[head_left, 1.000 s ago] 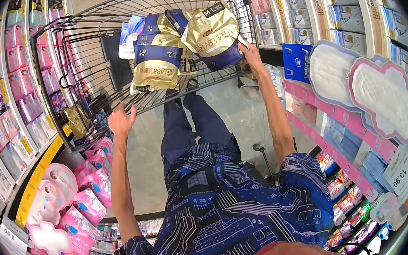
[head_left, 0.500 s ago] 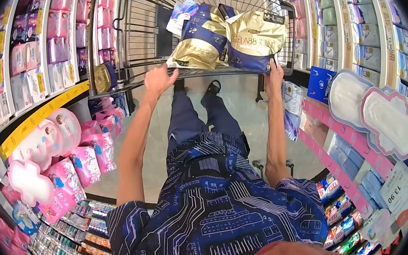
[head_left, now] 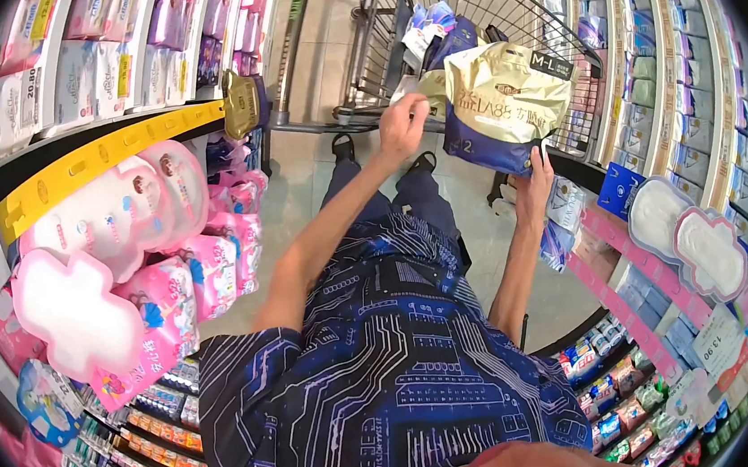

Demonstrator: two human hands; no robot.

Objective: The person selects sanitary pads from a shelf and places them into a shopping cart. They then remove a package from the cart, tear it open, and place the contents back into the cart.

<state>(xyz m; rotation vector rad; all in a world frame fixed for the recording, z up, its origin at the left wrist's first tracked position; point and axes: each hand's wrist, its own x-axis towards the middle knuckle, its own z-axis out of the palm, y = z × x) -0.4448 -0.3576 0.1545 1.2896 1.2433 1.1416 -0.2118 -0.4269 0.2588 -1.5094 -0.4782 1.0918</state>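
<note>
A gold and navy plastic pack marked M-L (head_left: 510, 99) is tilted over the near side of the wire shopping cart (head_left: 586, 51). My right hand (head_left: 532, 189) is closed on the pack's lower right corner. Left of the pack, my left hand (head_left: 403, 129) is held with curled fingers near the cart's near side; what its fingertips grip is hidden. Behind the M-L pack, a second navy and gold pack (head_left: 461, 38) lies partly covered in the cart. Next to it sits a white and blue pack (head_left: 426, 28).
Shelves of pink packs (head_left: 169, 19) line the left side, above a yellow strip (head_left: 115, 159) and pad-shaped displays (head_left: 80, 311). A gold pack (head_left: 242, 102) hangs at that shelf's end. White packs (head_left: 680, 91) fill the right shelves, with pad samples (head_left: 708, 246) sticking out below.
The view has turned, and the cart sits further right in it. The M-L pack has come up nearer to me in my right hand. My left hand has moved right, its thumb drawn in.
</note>
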